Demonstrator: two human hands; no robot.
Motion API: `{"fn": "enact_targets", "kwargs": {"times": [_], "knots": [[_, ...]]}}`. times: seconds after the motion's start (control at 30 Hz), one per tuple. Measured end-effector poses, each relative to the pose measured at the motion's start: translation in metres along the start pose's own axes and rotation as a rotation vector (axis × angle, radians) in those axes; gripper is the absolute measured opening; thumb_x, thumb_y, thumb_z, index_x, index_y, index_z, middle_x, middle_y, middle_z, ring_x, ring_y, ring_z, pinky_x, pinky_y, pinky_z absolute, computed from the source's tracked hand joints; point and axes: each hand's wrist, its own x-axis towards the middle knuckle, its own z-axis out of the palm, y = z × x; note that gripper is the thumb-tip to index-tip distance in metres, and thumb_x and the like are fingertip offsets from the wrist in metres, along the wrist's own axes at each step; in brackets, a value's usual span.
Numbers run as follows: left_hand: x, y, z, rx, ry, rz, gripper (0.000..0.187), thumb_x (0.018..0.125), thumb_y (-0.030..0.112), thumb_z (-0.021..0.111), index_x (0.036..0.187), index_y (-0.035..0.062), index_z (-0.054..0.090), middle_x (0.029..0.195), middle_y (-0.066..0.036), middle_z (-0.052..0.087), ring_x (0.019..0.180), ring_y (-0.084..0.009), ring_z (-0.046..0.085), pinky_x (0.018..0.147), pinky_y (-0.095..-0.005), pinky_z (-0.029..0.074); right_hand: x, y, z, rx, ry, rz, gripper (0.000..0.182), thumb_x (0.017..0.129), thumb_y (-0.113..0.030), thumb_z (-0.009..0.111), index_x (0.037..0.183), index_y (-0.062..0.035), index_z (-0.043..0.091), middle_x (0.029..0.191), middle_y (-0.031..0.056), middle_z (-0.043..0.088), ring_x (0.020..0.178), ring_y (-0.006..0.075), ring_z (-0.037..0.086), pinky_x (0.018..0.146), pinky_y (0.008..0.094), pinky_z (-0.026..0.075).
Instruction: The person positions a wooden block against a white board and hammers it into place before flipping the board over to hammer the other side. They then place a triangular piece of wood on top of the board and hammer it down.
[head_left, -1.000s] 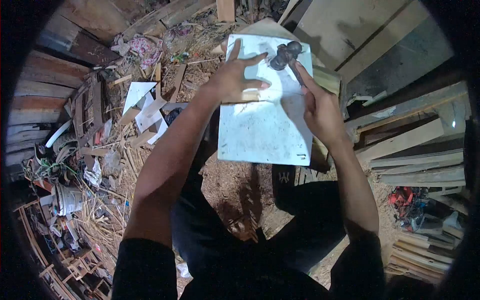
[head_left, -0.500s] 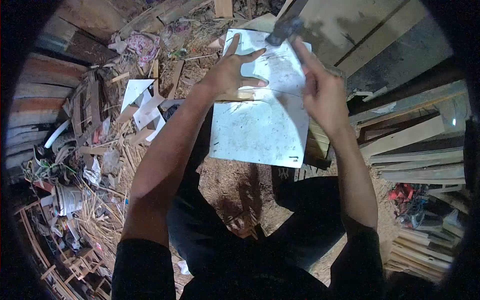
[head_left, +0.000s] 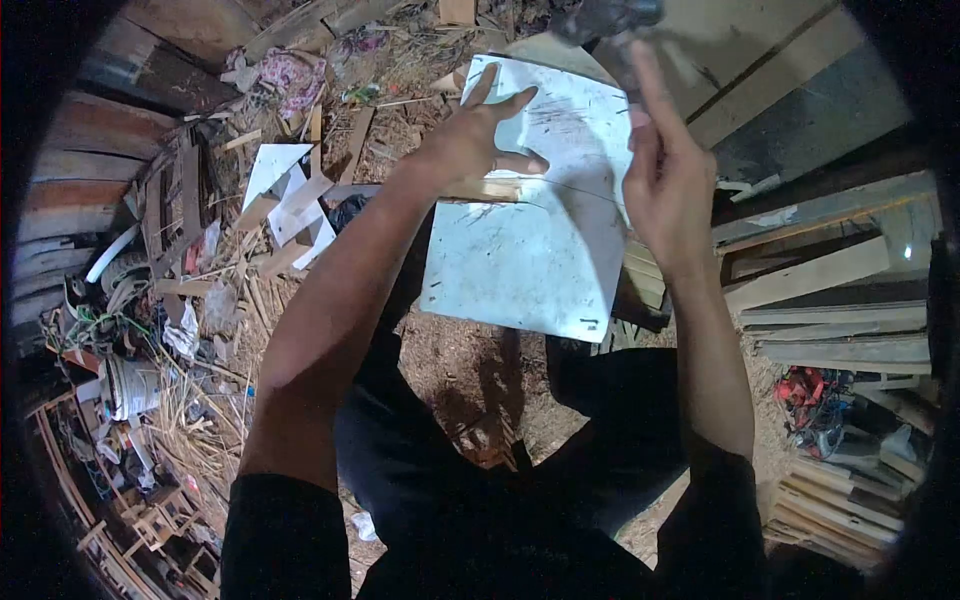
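Observation:
A scuffed white board (head_left: 530, 260) lies in front of me above my knees, with dark scratches and a thin line across its middle. My left hand (head_left: 470, 140) rests on its upper left part, fingers spread. Just below that hand, a short wooden strip (head_left: 490, 190) lies across the board's left side. My right hand (head_left: 668, 185) is wrapped around the handle of a hammer (head_left: 610, 18), index finger stretched along it. The dark hammer head is raised past the board's top right corner, partly blurred.
White offcuts (head_left: 285, 205) lie among straw and shavings on the left. Wooden boards (head_left: 830, 330) are stacked at the right, above a red object (head_left: 803, 388). A floral cloth (head_left: 290, 82) lies at the upper left. Large panels (head_left: 780, 70) lean at the upper right.
My right hand has lifted the hammer up and to the right, away from the board's top edge. My left hand stays spread on the board, which appears slightly shifted.

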Motion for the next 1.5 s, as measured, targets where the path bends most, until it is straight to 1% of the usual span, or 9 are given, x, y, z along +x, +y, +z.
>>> {"fn": "enact_targets", "kwargs": {"times": [0.13,0.33,0.4,0.57,0.7,0.83,1.03,1.23,1.5], "knots": [[0.002,0.007,-0.003,0.011,-0.041,-0.065,0.106,0.07,0.062,0.083,0.158,0.0308,0.033,0.168,-0.022,0.006,0.148,-0.0436,0.03,0.118,-0.0511,0.036,-0.022,0.012,0.007,-0.216,-0.27,0.161,0.061,0.098,0.0,0.052,0.153,-0.0255,0.045,0.082,0.0205,0.065,0.058,0.0125,0.051,0.057,0.033,0.046],[0.002,-0.002,0.005,-0.063,0.036,0.021,0.11,0.065,0.057,0.088,0.156,0.0212,0.039,0.167,-0.023,0.006,0.15,-0.0432,0.026,0.116,-0.0533,0.038,-0.019,0.031,0.002,-0.158,-0.191,0.152,0.051,0.104,-0.01,0.051,0.151,-0.0269,0.048,0.101,0.0181,0.073,0.079,0.0128,0.059,0.074,0.0318,0.05],[0.002,-0.007,0.004,-0.059,-0.011,0.01,0.105,0.072,0.061,0.082,0.158,0.0256,0.033,0.168,-0.021,0.004,0.152,-0.0421,0.019,0.119,-0.0526,0.034,-0.011,0.038,-0.013,-0.008,-0.015,0.132,0.052,0.101,-0.013,0.055,0.151,-0.0237,0.046,0.108,0.0258,0.071,0.095,0.0407,0.072,0.083,0.0448,0.055],[0.007,-0.019,0.022,-0.081,0.232,-0.026,0.108,0.076,0.061,0.081,0.16,0.0179,0.029,0.164,-0.029,0.013,0.154,-0.0433,0.008,0.118,-0.0588,0.03,-0.011,0.1,-0.024,-0.057,0.118,0.233,0.043,0.103,-0.019,0.055,0.146,-0.0158,0.052,0.129,0.0227,0.066,0.125,0.0417,0.059,0.097,0.0441,0.05],[0.018,-0.031,0.024,-0.166,0.372,-0.066,0.12,0.069,0.061,0.087,0.156,0.0041,0.027,0.156,-0.037,0.023,0.147,-0.053,0.023,0.116,-0.0525,0.037,-0.017,0.144,-0.028,-0.205,0.143,0.167,0.043,0.105,-0.019,0.054,0.146,-0.0071,0.053,0.085,0.0081,0.064,0.075,0.0118,0.054,0.07,0.0301,0.048],[0.019,-0.011,0.018,-0.149,0.506,-0.47,0.107,0.071,0.053,0.09,0.14,-0.0111,0.04,0.145,-0.032,0.046,0.137,-0.04,0.045,0.114,-0.0446,0.039,-0.027,0.177,-0.028,-0.183,0.065,0.381,0.041,0.102,-0.016,0.054,0.141,-0.0036,0.056,0.108,0.0203,0.07,0.094,0.0195,0.064,0.087,0.0351,0.05],[0.039,-0.042,0.029,-0.535,0.515,-0.529,0.116,0.066,0.054,0.093,0.145,-0.0026,0.029,0.134,-0.034,0.054,0.122,-0.0378,0.059,0.103,-0.0449,0.048,-0.028,0.196,-0.027,-0.262,-0.01,0.481,0.043,0.101,-0.019,0.054,0.141,-0.0044,0.056,0.122,0.026,0.068,0.115,0.0325,0.067,0.095,0.0382,0.049],[0.031,-0.012,0.008,-0.579,0.483,-0.573,0.117,0.075,0.042,0.091,0.143,-0.0153,0.016,0.133,-0.037,0.053,0.125,-0.0348,0.055,0.105,-0.038,0.047,-0.027,0.191,-0.025,-0.235,-0.026,0.439,0.047,0.095,-0.02,0.063,0.141,-0.0141,0.057,0.118,0.0271,0.068,0.113,0.0455,0.064,0.093,0.0498,0.051],[0.035,-0.027,0.015,-0.617,0.5,-0.532,0.117,0.074,0.05,0.089,0.145,-0.0076,0.017,0.135,-0.033,0.052,0.128,-0.036,0.053,0.107,-0.0397,0.045,-0.025,0.179,-0.023,-0.342,-0.107,0.35,0.053,0.091,-0.016,0.068,0.142,-0.0156,0.056,0.111,0.0287,0.069,0.107,0.0456,0.066,0.089,0.0489,0.053]]}}
